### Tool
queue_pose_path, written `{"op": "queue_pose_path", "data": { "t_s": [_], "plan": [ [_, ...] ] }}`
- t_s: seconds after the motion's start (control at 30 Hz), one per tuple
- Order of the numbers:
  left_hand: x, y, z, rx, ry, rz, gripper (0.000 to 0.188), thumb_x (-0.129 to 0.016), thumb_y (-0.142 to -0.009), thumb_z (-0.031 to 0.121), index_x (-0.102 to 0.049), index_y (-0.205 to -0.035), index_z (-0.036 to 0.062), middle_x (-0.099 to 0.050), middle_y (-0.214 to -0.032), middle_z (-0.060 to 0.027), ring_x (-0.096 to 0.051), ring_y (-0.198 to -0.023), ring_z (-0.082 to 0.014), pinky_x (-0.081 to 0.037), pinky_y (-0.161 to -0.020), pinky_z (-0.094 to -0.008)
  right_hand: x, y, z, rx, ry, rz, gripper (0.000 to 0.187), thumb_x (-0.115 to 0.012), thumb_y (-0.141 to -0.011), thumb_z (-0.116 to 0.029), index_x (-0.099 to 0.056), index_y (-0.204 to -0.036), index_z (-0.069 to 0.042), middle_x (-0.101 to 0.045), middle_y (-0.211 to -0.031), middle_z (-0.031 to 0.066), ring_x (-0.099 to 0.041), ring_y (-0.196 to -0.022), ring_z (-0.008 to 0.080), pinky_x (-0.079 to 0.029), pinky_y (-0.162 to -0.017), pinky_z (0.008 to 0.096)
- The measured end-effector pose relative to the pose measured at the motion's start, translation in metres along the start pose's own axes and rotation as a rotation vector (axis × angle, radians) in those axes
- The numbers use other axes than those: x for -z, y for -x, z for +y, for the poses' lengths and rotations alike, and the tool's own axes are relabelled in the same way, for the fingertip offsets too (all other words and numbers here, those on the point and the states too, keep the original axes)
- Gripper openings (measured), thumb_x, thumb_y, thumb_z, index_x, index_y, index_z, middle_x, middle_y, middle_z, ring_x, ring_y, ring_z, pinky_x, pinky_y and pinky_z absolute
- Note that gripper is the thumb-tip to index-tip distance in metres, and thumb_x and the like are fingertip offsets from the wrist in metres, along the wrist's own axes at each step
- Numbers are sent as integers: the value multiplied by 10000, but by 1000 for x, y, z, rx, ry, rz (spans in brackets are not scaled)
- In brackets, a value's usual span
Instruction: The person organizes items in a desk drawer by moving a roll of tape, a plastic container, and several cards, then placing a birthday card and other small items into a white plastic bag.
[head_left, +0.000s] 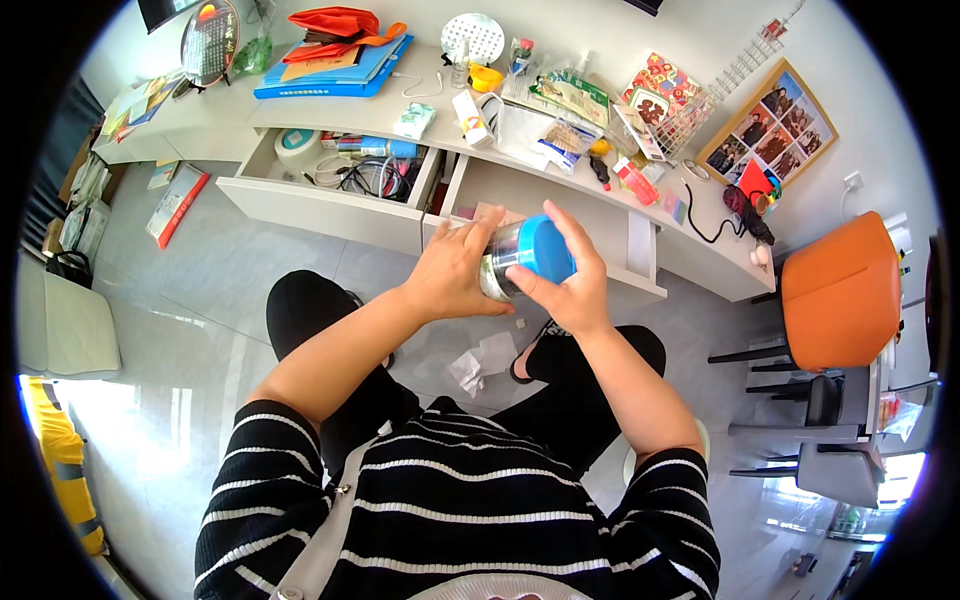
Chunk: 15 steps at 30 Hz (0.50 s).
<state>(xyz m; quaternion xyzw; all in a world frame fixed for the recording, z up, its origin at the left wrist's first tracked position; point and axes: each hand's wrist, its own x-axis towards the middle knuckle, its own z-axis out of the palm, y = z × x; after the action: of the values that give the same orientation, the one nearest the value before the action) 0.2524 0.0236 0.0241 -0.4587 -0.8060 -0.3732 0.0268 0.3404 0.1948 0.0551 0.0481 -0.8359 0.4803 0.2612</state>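
Observation:
A clear jar with a wide blue screw lid is tilted sideways between my hands, above an open drawer. Something dark shows through its wall, too small to make out. My left hand is wrapped round the body of the jar. Fingers and thumb of my right hand grip the blue lid from the right side. The lid sits on the jar. Beneath the jar, the right-hand drawer is pulled out, its inside partly hidden by my hands.
The left drawer stands open with cables and a tape roll. Blue folders, packets and a framed photo collage crowd the desk. Crumpled paper lies on the floor between my feet. An orange chair stands at the right.

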Motion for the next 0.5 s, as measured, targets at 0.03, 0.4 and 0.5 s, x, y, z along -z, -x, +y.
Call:
{"op": "queue_pose_path", "data": {
  "t_s": [0.03, 0.4, 0.5],
  "plan": [
    [-5, 1, -6, 20, 134, -45, 1067, -860, -459, 413, -341, -1311, 36, -525, -1186, -221, -510, -1093, -411, -422, -924, -466, -1, 0, -2, 67, 63, 4, 714, -801, -671, -286, -501, -1269, -38, -539, -1207, 149, -531, -1091, 273, -420, -935, 370],
    [11, 11, -3, 145, 800, -362, 895, -872, -476, 320, -472, -1193, -36, -618, -1047, -180, -612, -937, -244, -478, -846, -351, 17, -14, -29, 507, 177, -205, 708, -796, -603, -272, -539, -1211, -17, -523, -1215, 219, -527, -1083, 346, -406, -935, 408],
    [20, 12, 0, 78, 682, -336, 943, -868, -474, 352, -445, -1216, -47, -631, -1014, -189, -620, -935, -279, -475, -858, -354, 26, -25, -35, 365, -49, -373, 686, -792, -621, -273, -544, -1207, -16, -518, -1232, 224, -524, -1098, 335, -401, -946, 400]
  ]
}}
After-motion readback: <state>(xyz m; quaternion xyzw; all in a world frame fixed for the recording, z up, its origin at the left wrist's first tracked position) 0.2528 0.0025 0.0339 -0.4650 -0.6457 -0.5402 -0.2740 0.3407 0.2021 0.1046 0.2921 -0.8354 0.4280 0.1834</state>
